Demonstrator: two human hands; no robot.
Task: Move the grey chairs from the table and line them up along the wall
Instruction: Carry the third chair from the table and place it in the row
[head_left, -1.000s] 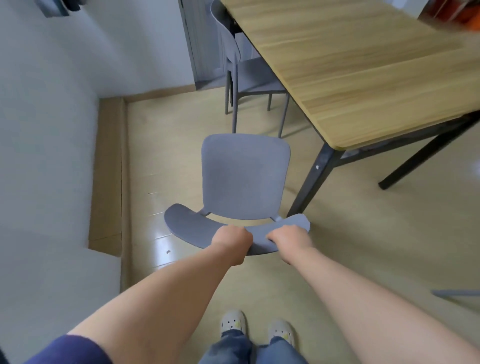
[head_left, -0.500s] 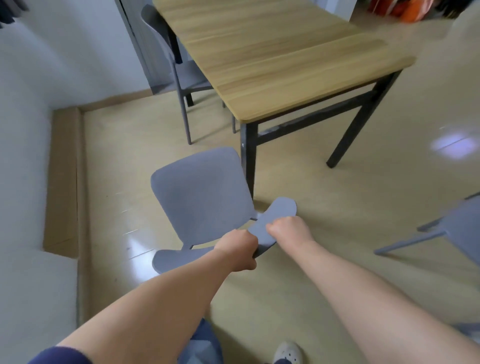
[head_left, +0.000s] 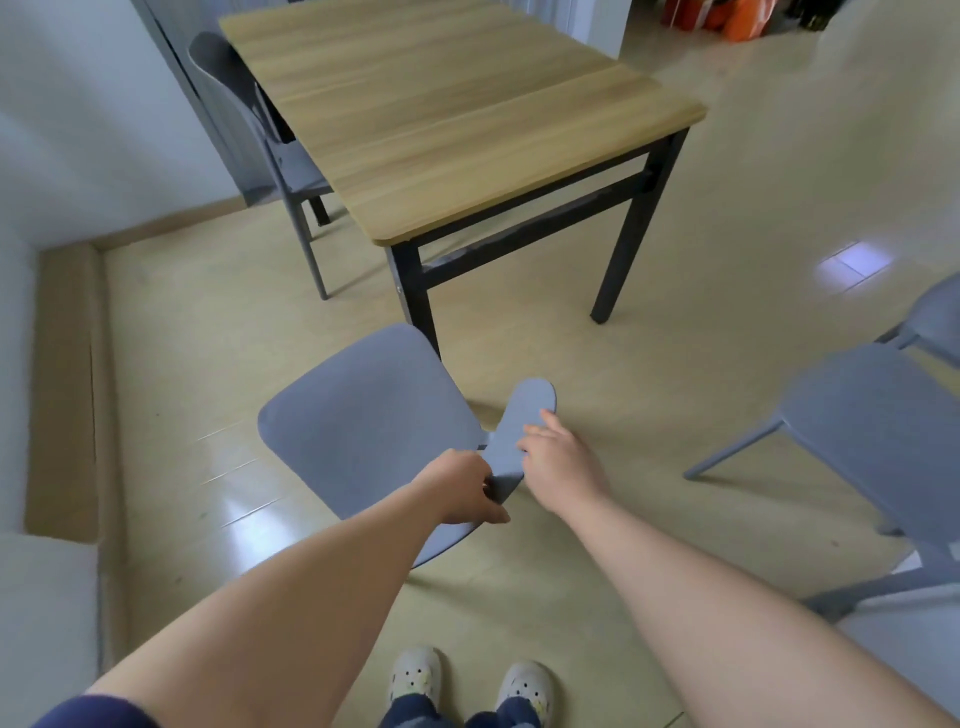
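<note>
A grey chair (head_left: 363, 415) stands on the floor in front of me, its seat facing left and its curved backrest top between my hands. My left hand (head_left: 462, 491) grips the near end of that backrest. My right hand (head_left: 556, 457) rests on the backrest's upper edge with fingers loosely spread over it. A second grey chair (head_left: 249, 119) is tucked at the far left side of the wooden table (head_left: 452, 114). A third grey chair (head_left: 883, 431) stands at the right edge of the view.
The white wall (head_left: 67, 130) runs along the left, with a wooden skirting (head_left: 62, 389) at its foot. The table's black legs (head_left: 415, 296) stand just beyond the held chair. My feet in white shoes (head_left: 467, 680) are at the bottom.
The chair has swung round clockwise, its backrest now pointing away from me. My right hand has loosened from a closed grip to a light touch. The view panned right, showing the third chair.
</note>
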